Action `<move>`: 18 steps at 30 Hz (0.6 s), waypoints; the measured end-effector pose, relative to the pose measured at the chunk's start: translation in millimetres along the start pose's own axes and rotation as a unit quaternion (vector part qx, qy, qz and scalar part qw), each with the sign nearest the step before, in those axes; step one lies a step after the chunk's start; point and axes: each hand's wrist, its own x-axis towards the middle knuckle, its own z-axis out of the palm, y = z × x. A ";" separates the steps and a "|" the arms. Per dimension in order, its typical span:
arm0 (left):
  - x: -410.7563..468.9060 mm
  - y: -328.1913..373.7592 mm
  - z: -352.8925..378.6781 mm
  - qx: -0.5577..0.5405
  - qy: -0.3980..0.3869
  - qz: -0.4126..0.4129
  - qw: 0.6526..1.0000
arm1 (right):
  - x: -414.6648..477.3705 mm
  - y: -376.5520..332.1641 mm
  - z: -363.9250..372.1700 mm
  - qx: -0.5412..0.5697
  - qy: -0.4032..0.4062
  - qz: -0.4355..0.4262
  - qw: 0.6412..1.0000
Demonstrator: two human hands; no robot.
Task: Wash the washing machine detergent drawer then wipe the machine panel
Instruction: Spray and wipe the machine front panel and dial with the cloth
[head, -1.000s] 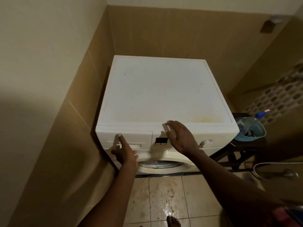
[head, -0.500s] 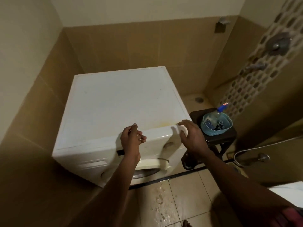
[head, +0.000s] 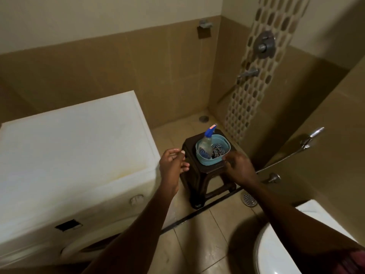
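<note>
Empty left grip (head: 173, 165) with fingers loosely apart, right grip (head: 239, 167) at blue basket (head: 210, 164) rim, its closure unclear, washing machine (head: 69, 155) left of both.

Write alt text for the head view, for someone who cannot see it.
A person's left hand, loosely curled, and right hand are stretched toward a light-blue basket on a dark stool beside a white washing machine. The basket holds a blue-capped spray bottle and a checked cloth.

White washing machine (head: 69, 151), dark stool (head: 198, 176) beside it bearing blue basket (head: 209, 162), left hand (head: 171, 165), right hand (head: 240, 167) near basket
</note>
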 end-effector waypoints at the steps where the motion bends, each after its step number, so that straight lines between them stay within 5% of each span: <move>1: 4.1 -2.7 12.5 0.002 -0.007 -0.001 1.000 | 3.4 10.3 -5.0 0.002 -0.005 0.017 1.000; 18: 183.3 -89.3 109.0 0.251 -0.082 0.001 0.965 | 123.8 100.2 10.6 0.053 -0.107 0.205 0.971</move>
